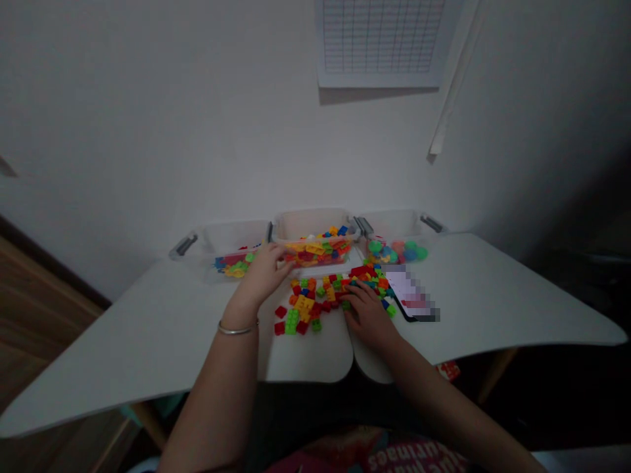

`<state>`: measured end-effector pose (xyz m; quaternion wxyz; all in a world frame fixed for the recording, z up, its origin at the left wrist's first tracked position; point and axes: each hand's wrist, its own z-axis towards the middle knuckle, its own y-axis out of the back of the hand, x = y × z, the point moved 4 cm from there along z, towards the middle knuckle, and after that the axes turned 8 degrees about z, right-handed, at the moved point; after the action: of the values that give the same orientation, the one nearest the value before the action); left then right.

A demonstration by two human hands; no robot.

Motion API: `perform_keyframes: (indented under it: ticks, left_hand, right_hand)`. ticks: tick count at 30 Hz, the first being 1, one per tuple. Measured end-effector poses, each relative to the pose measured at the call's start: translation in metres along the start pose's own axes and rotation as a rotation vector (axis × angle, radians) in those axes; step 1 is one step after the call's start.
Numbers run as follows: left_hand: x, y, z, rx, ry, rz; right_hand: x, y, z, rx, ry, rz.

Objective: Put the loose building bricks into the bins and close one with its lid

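Observation:
A heap of small coloured building bricks point(320, 299) lies on the white table point(148, 335) in front of me. My left hand point(263, 272), with a silver bangle on the wrist, reaches toward the middle clear bin point(315, 240), its fingers curled at the bin's front edge; what it holds, if anything, is hidden. My right hand point(367, 312) rests palm down on the right side of the heap, fingers curled among the bricks.
Three clear plastic bins stand at the back: the left bin point(221, 253) and the middle one hold bricks, the right bin point(399, 236) holds green and blue round pieces. A phone point(411, 299) lies right of the heap. A wall rises close behind.

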<state>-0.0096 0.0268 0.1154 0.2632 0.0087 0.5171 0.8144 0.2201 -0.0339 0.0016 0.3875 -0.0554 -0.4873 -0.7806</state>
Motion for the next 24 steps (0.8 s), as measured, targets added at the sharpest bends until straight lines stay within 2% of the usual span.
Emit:
perform_keyframes:
  ticks: [2,5,9,12,14,18,24]
  left_hand:
    - [0.007,-0.006,-0.011,0.177,0.026,0.047]
    - [0.024,-0.020,-0.028,0.383,0.122,0.151]
    - [0.040,-0.042,-0.044,0.544,0.191,0.147]
    - [0.042,-0.054,-0.051,0.649,0.208,0.136]
    - [0.041,-0.058,-0.051,0.658,0.190,0.159]
    - [0.038,-0.062,-0.049,0.603,0.136,0.204]
    - [0.041,-0.065,-0.046,0.532,0.185,0.189]
  right_hand:
    - [0.000,0.000,0.000,-0.005,0.002,0.000]
    - [0.001,0.000,0.000,0.003,-0.007,-0.010]
    - [0.002,-0.001,0.000,0.011,-0.019,-0.007]
    - [0.002,-0.001,0.000,0.009,-0.017,-0.009]
    - [0.002,-0.002,0.000,0.013,-0.014,-0.014]
    - [0.001,-0.002,0.000,0.017,-0.018,-0.010]
    - [0.000,-0.002,0.001,0.006,-0.016,0.011]
